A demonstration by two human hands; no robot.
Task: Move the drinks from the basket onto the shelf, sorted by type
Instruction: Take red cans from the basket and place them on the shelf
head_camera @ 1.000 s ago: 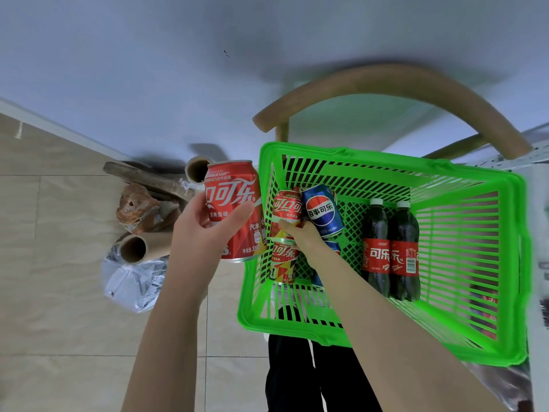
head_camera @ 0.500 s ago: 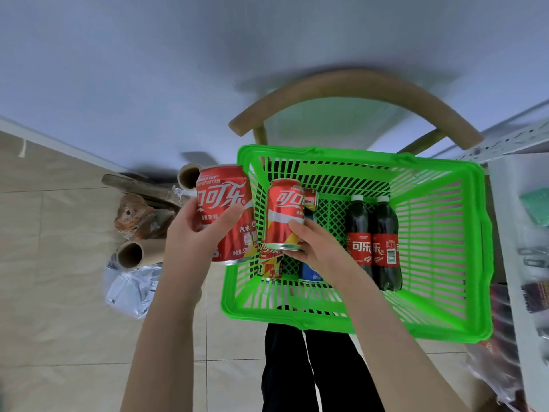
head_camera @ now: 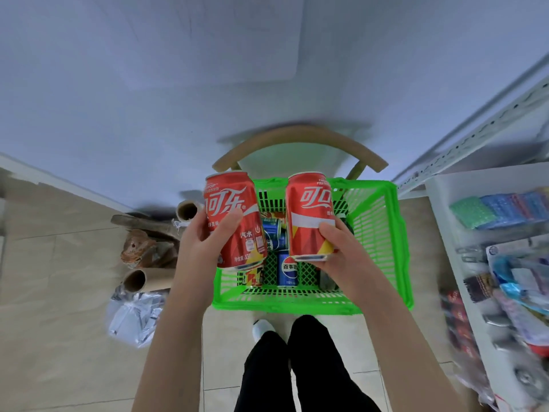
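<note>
The left red can (head_camera: pixel 234 221) is gripped by the left hand (head_camera: pixel 202 242), a little tilted, over the left edge of the green basket (head_camera: pixel 398 233). The right red can (head_camera: pixel 309 215) is gripped upright by the right hand (head_camera: pixel 341 251), over the basket's middle. Inside, 1 blue can (head_camera: pixel 287 270) lies near the front edge, and a second blue can (head_camera: pixel 271 233) lies behind it. The white shelf (head_camera: pixel 445 221) stands beside the basket's right edge.

The right hand (head_camera: pixel 335 248) went from reaching down inside the basket (head_camera: pixel 396 233) to gripping a red cola can (head_camera: pixel 309 215), and lifted it above the rim, level beside the other red can (head_camera: pixel 231 218) in the left hand (head_camera: pixel 202 242).
</note>
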